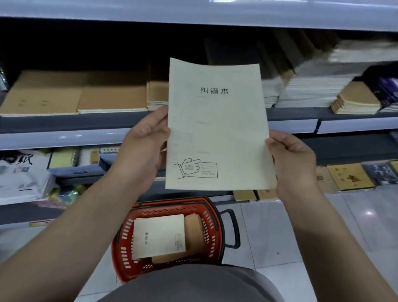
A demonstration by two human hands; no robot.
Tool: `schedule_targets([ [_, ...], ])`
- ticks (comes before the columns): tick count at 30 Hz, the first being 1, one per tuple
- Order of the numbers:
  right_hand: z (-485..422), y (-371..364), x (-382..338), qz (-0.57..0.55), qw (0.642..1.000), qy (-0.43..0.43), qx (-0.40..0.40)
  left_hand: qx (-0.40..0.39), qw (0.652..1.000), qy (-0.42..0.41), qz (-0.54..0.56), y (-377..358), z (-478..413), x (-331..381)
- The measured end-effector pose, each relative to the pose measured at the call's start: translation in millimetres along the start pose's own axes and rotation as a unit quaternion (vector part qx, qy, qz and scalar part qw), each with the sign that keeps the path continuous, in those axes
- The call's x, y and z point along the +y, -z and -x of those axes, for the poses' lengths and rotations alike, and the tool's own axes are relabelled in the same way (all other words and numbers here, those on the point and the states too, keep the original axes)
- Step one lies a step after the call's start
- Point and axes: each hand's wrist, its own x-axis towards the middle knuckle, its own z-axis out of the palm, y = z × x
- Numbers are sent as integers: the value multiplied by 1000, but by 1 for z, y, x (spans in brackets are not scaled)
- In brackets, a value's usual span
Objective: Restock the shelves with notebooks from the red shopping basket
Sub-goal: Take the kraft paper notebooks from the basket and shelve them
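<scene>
This is a stationery shop aisle. Tiered metal shelves (pixel 57 136) carry flat stacks of kraft-covered notebooks (pixel 41 93), with white exercise books (pixel 314 88) farther right along them and packaged paper (pixel 10 177) on the tier below. A red shopping basket (pixel 168 239) sits on the tiled floor (pixel 305 244) in front of the shelves.

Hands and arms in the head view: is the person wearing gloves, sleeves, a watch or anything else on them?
Nothing shows on them. The left hand and right hand are bare, with no gloves, and no rings visible on the fingers. Both forearms are uncovered as far as the frame shows, with no sleeve, watch or band. Grey clothing covers the torso below.
</scene>
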Motion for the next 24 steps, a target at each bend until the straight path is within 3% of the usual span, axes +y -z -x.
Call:
schedule_targets([
  [14,-100,20,1,-3,1000,-21,3,39,996,20,-82,-57,-65,-24],
  [24,-144,22,8,-14,999,-46,-11,77,994,29,-77,-81,-87,-37],
])
